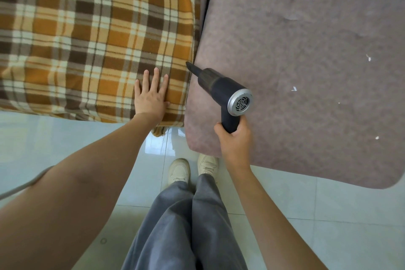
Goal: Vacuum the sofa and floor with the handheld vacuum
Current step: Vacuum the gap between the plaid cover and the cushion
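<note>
My right hand (234,141) grips the handle of a dark handheld vacuum (221,88) with a silver rear vent. Its narrow nozzle tip sits in the gap between the plaid-covered cushion (87,35) and the mauve sofa cushion (306,61). My left hand (151,94) lies flat, fingers straight, pressing on the plaid cover right beside that gap. Small white scraps (294,88) are scattered on the mauve cushion to the right of the vacuum.
Glossy pale floor tiles (328,215) run below the sofa's front edge. My legs in grey trousers and cream shoes (178,170) stand close to the sofa. A grey cord or tube (19,188) crosses the lower left.
</note>
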Tool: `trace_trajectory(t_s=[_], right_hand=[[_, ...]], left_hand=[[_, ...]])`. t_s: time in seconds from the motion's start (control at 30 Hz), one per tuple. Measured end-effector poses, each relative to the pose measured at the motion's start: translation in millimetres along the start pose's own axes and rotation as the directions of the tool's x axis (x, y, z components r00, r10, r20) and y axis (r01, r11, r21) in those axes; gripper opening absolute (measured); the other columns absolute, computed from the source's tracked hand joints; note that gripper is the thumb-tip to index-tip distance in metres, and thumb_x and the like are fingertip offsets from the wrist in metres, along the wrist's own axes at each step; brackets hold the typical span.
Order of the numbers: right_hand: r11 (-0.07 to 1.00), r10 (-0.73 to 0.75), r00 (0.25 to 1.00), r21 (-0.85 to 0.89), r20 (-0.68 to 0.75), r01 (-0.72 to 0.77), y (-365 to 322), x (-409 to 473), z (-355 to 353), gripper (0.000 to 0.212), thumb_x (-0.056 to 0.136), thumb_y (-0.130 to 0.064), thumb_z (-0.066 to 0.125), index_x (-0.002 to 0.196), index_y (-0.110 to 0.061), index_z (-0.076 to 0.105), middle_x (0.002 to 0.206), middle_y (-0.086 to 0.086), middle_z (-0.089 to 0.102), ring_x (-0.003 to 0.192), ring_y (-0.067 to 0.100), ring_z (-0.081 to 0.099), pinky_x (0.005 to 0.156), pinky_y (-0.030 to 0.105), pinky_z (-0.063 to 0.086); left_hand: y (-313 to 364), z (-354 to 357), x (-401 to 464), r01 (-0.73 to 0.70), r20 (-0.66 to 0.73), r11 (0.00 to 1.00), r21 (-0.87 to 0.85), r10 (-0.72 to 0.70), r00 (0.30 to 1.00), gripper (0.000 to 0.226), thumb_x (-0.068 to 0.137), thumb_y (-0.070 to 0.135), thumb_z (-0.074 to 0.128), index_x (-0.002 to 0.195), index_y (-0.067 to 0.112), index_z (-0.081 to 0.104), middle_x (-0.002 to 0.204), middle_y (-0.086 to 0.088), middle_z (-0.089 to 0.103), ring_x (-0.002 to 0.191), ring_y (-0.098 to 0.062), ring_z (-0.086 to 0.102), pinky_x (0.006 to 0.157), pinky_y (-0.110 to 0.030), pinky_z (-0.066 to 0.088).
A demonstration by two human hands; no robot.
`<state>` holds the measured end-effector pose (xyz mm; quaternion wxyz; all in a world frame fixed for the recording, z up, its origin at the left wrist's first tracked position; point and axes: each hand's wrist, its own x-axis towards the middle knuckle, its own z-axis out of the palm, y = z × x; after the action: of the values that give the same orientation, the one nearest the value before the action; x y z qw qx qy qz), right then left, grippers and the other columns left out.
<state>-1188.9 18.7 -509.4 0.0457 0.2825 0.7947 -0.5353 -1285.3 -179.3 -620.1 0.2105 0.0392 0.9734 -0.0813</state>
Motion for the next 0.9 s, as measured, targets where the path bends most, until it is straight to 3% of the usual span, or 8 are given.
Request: trace_trajectory(t_s=[0.17, 0.3, 0.67, 0.9], right_hand=[[0.998, -0.053, 0.998, -0.023, -0.035, 0.052, -16, 28, 10, 0.029, 0.077, -0.01, 0.069, 0.103, -0.015, 0.058, 0.081, -0.016, 0.06, 0.074, 0.005, 0.058, 0.067, 0.02, 0.044], [0.994, -0.106, 0.993, -0.043, -0.054, 0.104, -31, 56, 20, 0.032, 0.075, -0.012, 0.068, 0.105, -0.014, 0.059, 0.087, -0.006, 0.064, 0.079, 0.017, 0.06, 0.073, 0.031, 0.049], [0.982, -0.181, 0.966, -0.083, -0.183, 0.168, -65, 128, 41, 0.033, 0.075, -0.011, 0.07, 0.106, -0.006, 0.061, 0.098, 0.009, 0.07, 0.085, 0.024, 0.061, 0.064, 0.02, 0.032], [0.985, -0.155, 0.965, -0.101, -0.21, 0.136, -81, 173, 46, 0.032, 0.076, -0.013, 0.07, 0.106, -0.005, 0.06, 0.097, 0.009, 0.069, 0.086, 0.029, 0.062, 0.068, 0.027, 0.037]], left_hand=[[-1, -7, -1, -0.008, -0.027, 0.999, -0.037, 0.007, 1.0, 0.085, 0.094, 0.051, 0.047, 0.153, 0.024, -0.008, 0.161, -0.006, -0.008, 0.147, -0.033, -0.006, 0.119, -0.05, 0.008], [2, -12, 5, 0.009, -0.031, 0.996, -0.087, -0.012, 0.999, 0.084, 0.094, 0.049, 0.048, 0.153, 0.025, -0.005, 0.161, -0.006, -0.008, 0.147, -0.033, -0.007, 0.118, -0.053, 0.005], [4, -32, 47, 0.004, -0.006, 0.994, -0.108, -0.004, 1.0, 0.083, 0.091, 0.047, 0.055, 0.152, 0.031, 0.001, 0.161, -0.003, -0.009, 0.147, -0.034, -0.007, 0.117, -0.057, 0.007], [8, -49, 65, -0.01, 0.009, 0.997, -0.073, 0.01, 1.0, 0.089, 0.088, 0.05, 0.058, 0.153, 0.031, 0.0, 0.16, -0.002, -0.014, 0.147, -0.032, -0.009, 0.117, -0.056, 0.008]])
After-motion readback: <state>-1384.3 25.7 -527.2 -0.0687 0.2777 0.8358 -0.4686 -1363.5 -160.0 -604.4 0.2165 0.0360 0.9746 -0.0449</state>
